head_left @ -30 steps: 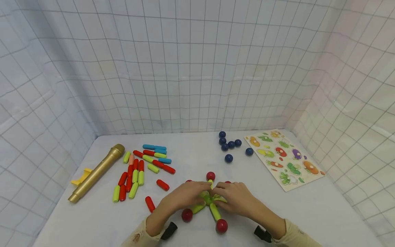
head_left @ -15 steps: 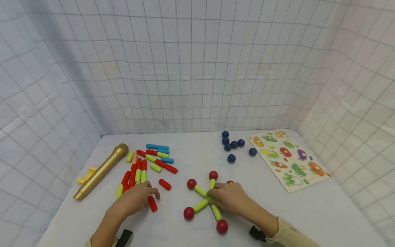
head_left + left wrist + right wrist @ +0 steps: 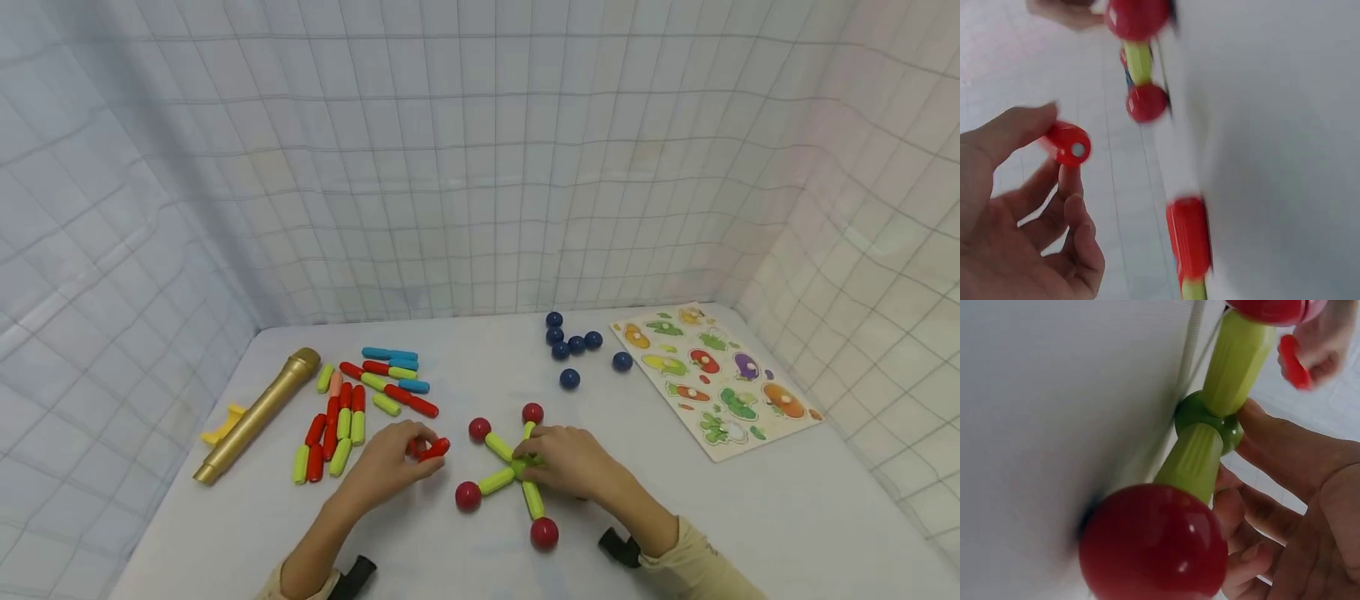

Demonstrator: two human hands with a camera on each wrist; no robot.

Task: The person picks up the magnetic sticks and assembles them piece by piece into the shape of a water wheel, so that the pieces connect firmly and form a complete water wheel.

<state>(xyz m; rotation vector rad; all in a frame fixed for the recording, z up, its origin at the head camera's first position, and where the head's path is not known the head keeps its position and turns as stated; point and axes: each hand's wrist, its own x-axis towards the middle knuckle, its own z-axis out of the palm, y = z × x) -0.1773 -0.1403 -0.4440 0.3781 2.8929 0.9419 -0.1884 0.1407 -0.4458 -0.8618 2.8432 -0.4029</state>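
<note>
A star of lime-green rods (image 3: 497, 481) tipped with red balls (image 3: 543, 533) lies flat on the white table (image 3: 465, 567). My right hand (image 3: 542, 460) rests on its middle, fingers curled around the green hub (image 3: 1200, 419) where the rods (image 3: 1238, 359) meet. A big red ball (image 3: 1154, 547) fills the foreground of the right wrist view. Just left of the star, my left hand (image 3: 420, 454) pinches a short red rod (image 3: 433, 450) between thumb and fingers, lifted off the table. The left wrist view shows that rod (image 3: 1066, 142) with its metal end facing out, and another red rod (image 3: 1190, 237) lying below.
Loose red, green and blue rods (image 3: 352, 408) lie at the left, beside a gold toy microphone (image 3: 255, 417) on a yellow stand. Several dark blue balls (image 3: 573, 346) sit at the back, and a vegetable puzzle board (image 3: 720, 379) lies at the right. Gridded fabric walls enclose the table.
My left hand left the star's hub, reached left to the loose rods, picked up a red rod and brought it back toward the star. My right hand stayed on the hub.
</note>
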